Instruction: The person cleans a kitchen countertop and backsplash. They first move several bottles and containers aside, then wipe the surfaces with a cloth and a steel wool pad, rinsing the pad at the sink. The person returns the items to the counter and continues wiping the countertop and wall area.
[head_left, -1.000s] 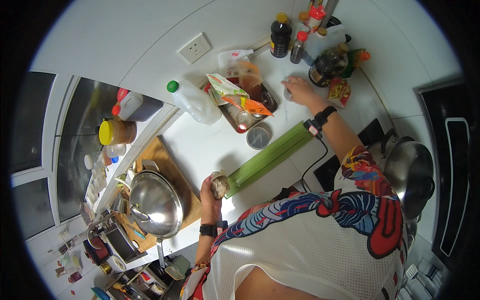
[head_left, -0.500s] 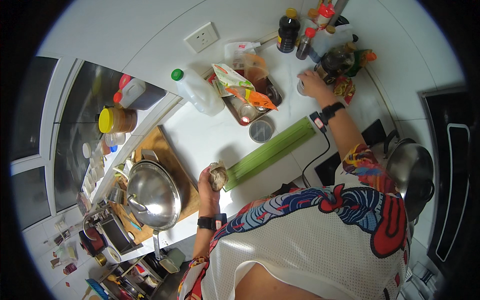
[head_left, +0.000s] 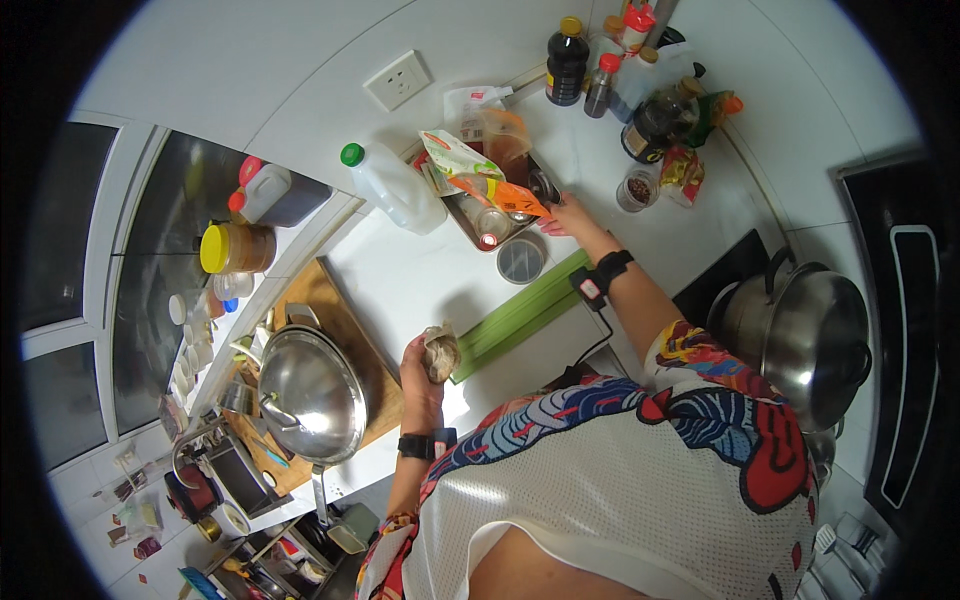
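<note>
My left hand point(head_left: 418, 375) is closed around a small crumpled clear bag point(head_left: 440, 356) with pale beige contents, at the near end of a long green plastic strip point(head_left: 525, 315). My right hand point(head_left: 568, 222) reaches to the right edge of a metal tray point(head_left: 470, 222), its fingers stretched beside an orange-and-white packet point(head_left: 480, 175). Just behind the fingers sits a dark round container point(head_left: 543, 186) in the tray. A round grey-topped container point(head_left: 521, 260) stands in front of the tray. To the right is a small clear jar point(head_left: 637, 190) with dark reddish bits inside.
A translucent jug with a green cap point(head_left: 392, 190) stands left of the tray. Several sauce bottles point(head_left: 567, 70) crowd the back right corner. A lidded wok point(head_left: 312, 390) rests on a wooden board point(head_left: 345, 310) at left; a steel pot point(head_left: 800, 335) is at right.
My right hand has left the small jar by the bottles and moved left to the tray's edge, uncovering the jar. My left hand still holds the bag in nearly the same place.
</note>
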